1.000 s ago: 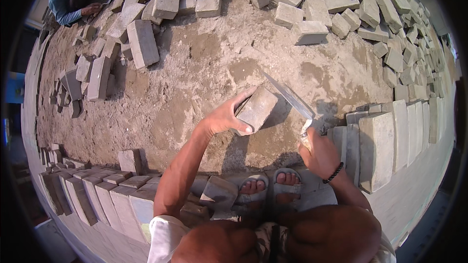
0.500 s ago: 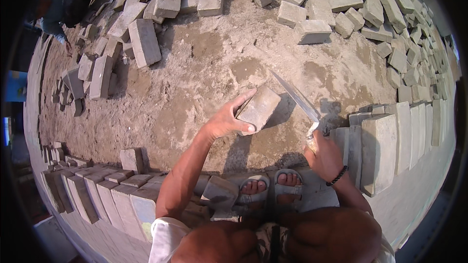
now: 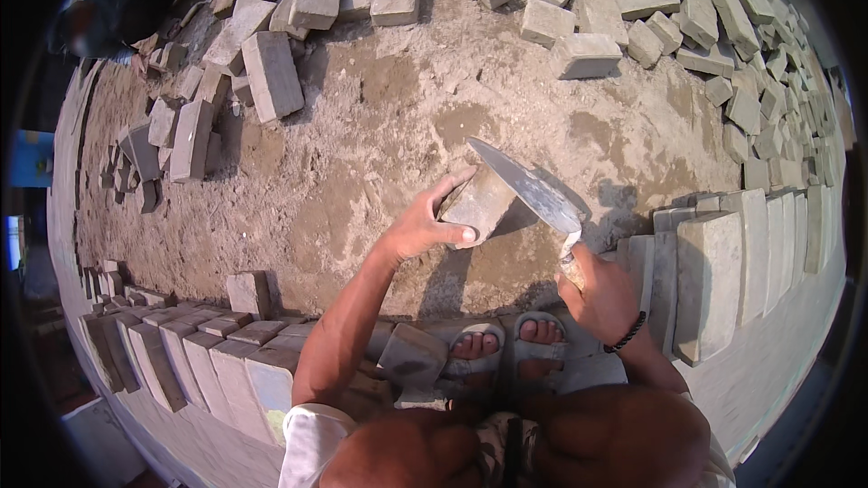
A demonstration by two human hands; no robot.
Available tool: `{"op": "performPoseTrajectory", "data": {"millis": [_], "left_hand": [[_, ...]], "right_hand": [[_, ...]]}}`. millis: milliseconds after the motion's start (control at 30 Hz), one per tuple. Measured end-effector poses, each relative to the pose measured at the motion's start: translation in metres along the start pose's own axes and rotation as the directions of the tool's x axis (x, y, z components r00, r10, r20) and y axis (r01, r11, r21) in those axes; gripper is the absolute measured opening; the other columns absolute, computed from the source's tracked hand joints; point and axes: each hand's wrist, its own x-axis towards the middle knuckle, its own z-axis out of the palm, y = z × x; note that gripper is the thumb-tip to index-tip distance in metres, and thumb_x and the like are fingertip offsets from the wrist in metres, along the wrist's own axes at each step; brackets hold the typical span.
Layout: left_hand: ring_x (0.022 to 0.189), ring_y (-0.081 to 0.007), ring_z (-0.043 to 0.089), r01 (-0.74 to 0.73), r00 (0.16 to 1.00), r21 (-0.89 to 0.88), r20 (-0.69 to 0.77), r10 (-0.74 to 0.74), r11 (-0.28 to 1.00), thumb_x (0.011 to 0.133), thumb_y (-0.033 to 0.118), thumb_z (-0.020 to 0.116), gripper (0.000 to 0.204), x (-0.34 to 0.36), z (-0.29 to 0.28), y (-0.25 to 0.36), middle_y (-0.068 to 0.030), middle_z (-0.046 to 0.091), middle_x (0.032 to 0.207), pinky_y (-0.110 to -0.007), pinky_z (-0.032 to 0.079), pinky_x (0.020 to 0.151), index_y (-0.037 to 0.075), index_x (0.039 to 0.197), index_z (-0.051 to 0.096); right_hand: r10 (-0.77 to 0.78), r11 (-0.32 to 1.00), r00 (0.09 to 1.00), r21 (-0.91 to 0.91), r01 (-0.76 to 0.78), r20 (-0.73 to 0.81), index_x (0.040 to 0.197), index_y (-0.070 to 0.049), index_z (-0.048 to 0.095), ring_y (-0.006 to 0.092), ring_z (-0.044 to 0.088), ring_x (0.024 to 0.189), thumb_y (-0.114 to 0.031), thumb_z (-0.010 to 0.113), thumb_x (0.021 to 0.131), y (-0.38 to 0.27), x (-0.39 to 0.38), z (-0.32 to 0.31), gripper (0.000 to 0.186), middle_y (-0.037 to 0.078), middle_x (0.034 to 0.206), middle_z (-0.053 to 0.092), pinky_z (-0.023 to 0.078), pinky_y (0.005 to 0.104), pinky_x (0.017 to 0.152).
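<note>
My left hand (image 3: 421, 225) grips a grey paving brick (image 3: 476, 204) over the sandy ground, with the thumb on its near side and the fingers along its left. My right hand (image 3: 599, 295) is wrapped round the handle of a pointed trowel (image 3: 529, 190). The trowel's flat metal blade slants up and left, and its tip overlaps the brick's far right corner in view; whether they touch I cannot tell. A dark braided band is round my right wrist.
Loose bricks (image 3: 591, 55) lie heaped along the far side, with more bricks (image 3: 190, 140) at the left. Rows of upright bricks (image 3: 240, 380) run beside me at left and right (image 3: 708, 285). Another person (image 3: 122, 14) crouches at the far left. My sandalled feet (image 3: 476, 350) stand on bricks.
The trowel blade has swung left toward the brick and turned to show its flat face. My left hand and the brick have hardly moved. The other person has bent lower.
</note>
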Motion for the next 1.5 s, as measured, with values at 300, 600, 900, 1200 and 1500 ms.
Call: {"op": "performPoseTrajectory", "data": {"millis": [300,600,900,1200,1500], "left_hand": [[0.138,-0.0270,0.041,-0.113,0.987,0.135,-0.098,0.126,0.984,0.086,0.056,0.067,0.090,0.004,0.008,0.016,-0.0144,0.046,0.148,-0.039,0.032,0.113,0.004,0.153,0.037],[0.135,-0.0226,0.044,-0.103,0.981,-0.098,-0.176,0.085,0.990,0.094,0.030,0.055,0.064,0.024,0.001,0.016,-0.0132,0.051,0.145,-0.034,0.028,0.115,0.006,0.152,0.041],[0.132,-0.0255,0.047,-0.189,0.949,-0.223,-0.292,0.120,0.956,0.092,0.034,0.056,0.067,0.043,-0.018,0.013,-0.0147,0.052,0.143,-0.034,0.030,0.115,0.003,0.150,0.041],[0.118,-0.0229,0.052,-0.076,0.948,0.087,-0.302,0.099,0.993,0.086,0.028,0.055,0.062,0.035,-0.052,0.035,-0.0148,0.058,0.128,-0.034,0.038,0.103,-0.002,0.141,0.049],[0.100,-0.0401,0.062,0.040,0.989,0.933,-0.089,0.122,0.357,0.060,0.040,0.090,0.089,0.000,-0.031,0.072,-0.0225,0.064,0.108,-0.045,0.048,0.091,-0.004,0.128,0.053]], "right_hand": [[0.091,0.996,0.992,0.019,-0.090,-0.088,0.109,-0.001,0.054,0.0441,0.065,0.078,-0.021,0.065,0.089,0.030,0.006,0.005,0.029,0.025,0.081,0.065,0.049,0.0529,0.068],[-0.068,0.996,0.996,0.055,0.071,-0.053,0.108,-0.003,0.055,0.0423,0.065,0.077,-0.022,0.064,0.090,0.027,-0.006,0.051,0.028,0.020,0.090,0.065,0.052,0.0520,0.071],[-0.029,0.994,0.998,0.104,0.035,-0.062,0.111,-0.002,0.053,0.0457,0.065,0.084,-0.021,0.062,0.090,0.024,0.016,0.054,0.030,0.024,0.093,0.065,0.051,0.0536,0.074],[0.076,0.955,0.988,0.296,-0.032,-0.137,0.114,0.000,0.054,0.0463,0.064,0.084,-0.023,0.063,0.091,0.026,0.017,0.056,0.034,0.027,0.089,0.066,0.049,0.0532,0.073],[0.097,0.829,0.995,0.551,-0.094,0.022,0.123,0.002,0.052,0.0460,0.063,0.076,-0.024,0.064,0.090,0.035,0.004,0.073,0.044,0.027,0.076,0.063,0.047,0.0485,0.066]]}}
